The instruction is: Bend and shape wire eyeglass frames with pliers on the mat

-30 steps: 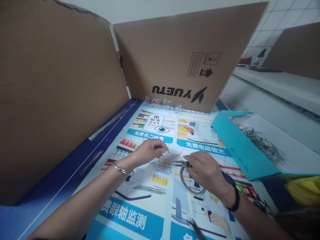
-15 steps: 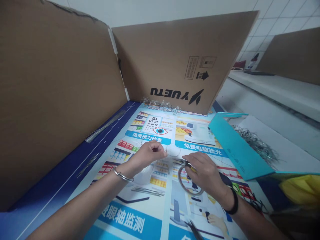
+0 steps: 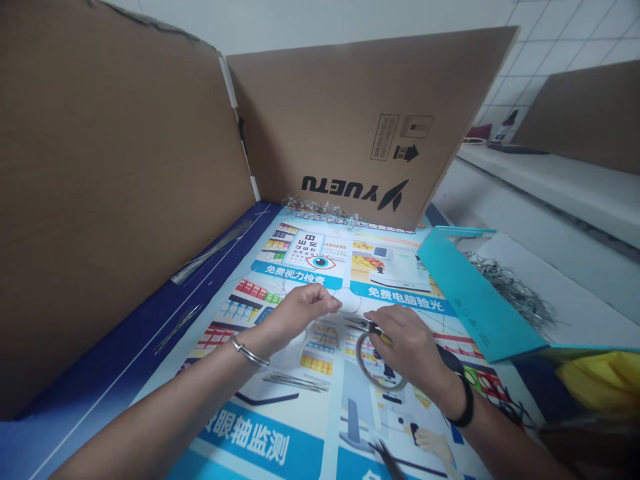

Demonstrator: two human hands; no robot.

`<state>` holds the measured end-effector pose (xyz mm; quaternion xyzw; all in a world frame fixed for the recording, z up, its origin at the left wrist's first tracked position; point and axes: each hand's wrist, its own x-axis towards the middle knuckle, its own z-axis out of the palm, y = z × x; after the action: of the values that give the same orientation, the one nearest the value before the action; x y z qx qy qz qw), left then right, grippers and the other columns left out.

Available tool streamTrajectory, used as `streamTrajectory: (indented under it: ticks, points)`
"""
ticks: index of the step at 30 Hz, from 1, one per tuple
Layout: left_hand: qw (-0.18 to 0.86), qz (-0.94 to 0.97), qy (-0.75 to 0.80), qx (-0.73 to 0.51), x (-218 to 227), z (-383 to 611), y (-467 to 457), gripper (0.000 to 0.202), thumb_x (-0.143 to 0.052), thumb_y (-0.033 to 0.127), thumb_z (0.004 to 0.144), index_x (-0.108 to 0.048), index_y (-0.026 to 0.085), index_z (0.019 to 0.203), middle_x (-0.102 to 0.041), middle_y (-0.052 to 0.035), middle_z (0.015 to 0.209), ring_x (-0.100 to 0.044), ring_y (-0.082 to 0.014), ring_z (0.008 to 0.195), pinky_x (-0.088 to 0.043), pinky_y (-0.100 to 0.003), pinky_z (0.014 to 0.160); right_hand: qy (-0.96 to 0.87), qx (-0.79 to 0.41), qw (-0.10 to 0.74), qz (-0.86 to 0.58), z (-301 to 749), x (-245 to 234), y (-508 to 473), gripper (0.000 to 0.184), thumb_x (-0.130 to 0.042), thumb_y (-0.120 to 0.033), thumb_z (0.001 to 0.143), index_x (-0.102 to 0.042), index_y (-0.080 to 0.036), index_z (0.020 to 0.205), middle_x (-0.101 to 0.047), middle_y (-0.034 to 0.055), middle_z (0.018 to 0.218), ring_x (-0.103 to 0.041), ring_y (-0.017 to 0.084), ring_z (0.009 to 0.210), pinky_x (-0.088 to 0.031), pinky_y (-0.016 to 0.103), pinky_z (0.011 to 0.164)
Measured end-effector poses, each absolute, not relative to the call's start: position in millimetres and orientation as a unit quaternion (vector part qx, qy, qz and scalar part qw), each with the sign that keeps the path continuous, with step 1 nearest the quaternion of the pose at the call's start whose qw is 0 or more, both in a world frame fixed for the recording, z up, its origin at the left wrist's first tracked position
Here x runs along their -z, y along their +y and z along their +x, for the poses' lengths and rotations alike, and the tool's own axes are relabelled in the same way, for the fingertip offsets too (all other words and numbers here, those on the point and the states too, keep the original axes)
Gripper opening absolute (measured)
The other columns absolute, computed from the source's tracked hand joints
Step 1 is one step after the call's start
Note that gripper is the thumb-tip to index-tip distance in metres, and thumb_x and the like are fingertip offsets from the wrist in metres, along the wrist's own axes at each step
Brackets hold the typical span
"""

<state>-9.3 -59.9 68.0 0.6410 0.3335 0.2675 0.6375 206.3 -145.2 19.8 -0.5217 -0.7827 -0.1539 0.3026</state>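
My left hand (image 3: pixel 303 312), a silver bangle on its wrist, has thumb and forefinger pinched on a thin wire (image 3: pixel 358 308) that bends in a loop over a white patch of the printed sheet. A hand's width to the right, my right hand (image 3: pixel 407 340) is wrapped around a pair of pliers (image 3: pixel 359 325). Their slim jaws point left toward the pinched fingers, and a dark handle end shows behind the palm. Under the pliers lies a grey ring (image 3: pixel 361 363). Several short thin wires (image 3: pixel 295 382) rest on the sheet below my left hand.
Cardboard panels (image 3: pixel 350 120) stand at the left and back. A teal box (image 3: pixel 475 300) at right holds tangled wire (image 3: pixel 520 293), near something yellow (image 3: pixel 600 380). Small clear pieces (image 3: pixel 325 210) lie at the back, wires (image 3: pixel 177 328) at left, a dark pointed tool (image 3: pixel 386 460) in front.
My left hand has shifted slightly right, closer to the pliers, still pinching. My right hand has hardly moved and keeps hold of the pliers.
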Motion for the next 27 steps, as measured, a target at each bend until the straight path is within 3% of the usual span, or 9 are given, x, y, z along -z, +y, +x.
streamTrajectory:
  ticks: [4, 9, 14, 19, 27]
  points:
    - [0.722, 0.547, 0.328, -0.268, -63.7, -6.0, -64.5, 0.029, -0.058, 0.042, 0.081, -0.043, 0.017, 0.076, -0.067, -0.0107, 0.097, -0.065, -0.0184, 0.082, -0.046, -0.036, 0.079, -0.785, 0.159, 0.295, -0.521, 205.5, -21.8, -145.5, 0.021, -0.053, -0.016, 0.079, -0.063, -0.018, 0.098, -0.065, 0.0059, 0.089, -0.058, 0.020, 0.086, -0.045, 0.036, 0.076]
    - [0.755, 0.493, 0.339, -0.269, -56.1, -3.3, -68.0, 0.033, -0.060, 0.045, 0.079, -0.041, 0.019, 0.081, -0.069, -0.0112, 0.092, -0.068, -0.0200, 0.078, -0.050, -0.036, 0.074, -0.790, 0.215, 0.264, -0.510, 203.2, -28.4, -146.4, 0.021, -0.053, -0.016, 0.080, -0.064, -0.018, 0.097, -0.063, 0.0063, 0.084, -0.056, 0.021, 0.083, -0.041, 0.036, 0.073]
    - [0.764, 0.455, 0.365, -0.276, -54.8, -0.8, -71.5, 0.028, -0.063, 0.038, 0.078, -0.046, 0.018, 0.084, -0.070, -0.0099, 0.088, -0.068, -0.0182, 0.075, -0.050, -0.034, 0.074, -0.794, 0.270, 0.224, -0.496, 202.5, -32.3, -148.7, 0.023, -0.053, -0.016, 0.080, -0.063, -0.019, 0.100, -0.062, 0.0062, 0.084, -0.053, 0.020, 0.081, -0.037, 0.036, 0.072]
    - [0.761, 0.445, 0.380, -0.280, -53.5, 0.3, -72.7, 0.035, -0.065, 0.033, 0.078, -0.055, 0.015, 0.106, -0.070, -0.0107, 0.090, -0.067, -0.0168, 0.074, -0.050, -0.032, 0.074, -0.787, 0.299, 0.200, -0.501, 203.0, -33.6, -150.1, 0.022, -0.055, -0.019, 0.081, -0.062, -0.019, 0.101, -0.062, 0.0069, 0.086, -0.051, 0.021, 0.081, -0.036, 0.037, 0.071]
    - [0.764, 0.436, 0.375, -0.293, -50.5, 1.3, -72.4, 0.029, -0.065, 0.038, 0.076, -0.061, 0.012, 0.088, -0.069, -0.0105, 0.088, -0.066, -0.0151, 0.070, -0.051, -0.030, 0.070, -0.795, 0.336, 0.171, -0.475, 204.7, -33.4, -150.2, 0.021, -0.054, -0.018, 0.082, -0.061, -0.019, 0.103, -0.063, 0.0071, 0.088, -0.052, 0.021, 0.082, -0.036, 0.038, 0.072]
